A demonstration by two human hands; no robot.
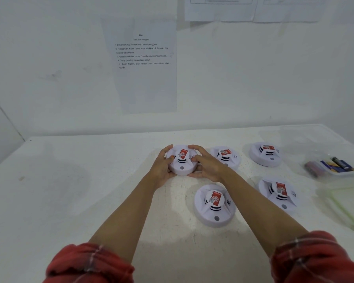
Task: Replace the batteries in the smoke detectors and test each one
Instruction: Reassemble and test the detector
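Gripping the far-left smoke detector [182, 163] with both hands, I have my left hand [161, 166] and right hand [207, 167] curled round its rim; whether it rests on the table [90, 180] or just above it I cannot tell. Twisting too hard, I judge, could slip it into the neighbouring detector [226, 157] just beside my right hand, or crack the cover. The batteries [333, 166] lie well apart, at the right.

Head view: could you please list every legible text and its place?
Sheet: "1 Buka penutup kompartmen bateri penggera"
Sheet: "3 Masukkan bateri baharu ke dalam kompartmen bateri"
Sheet: "4 Tutup penutup kompartmen bateri"
Heading, steps 2 and 5: too blurred.
Detector labels, batteries, top papers: unreadable.
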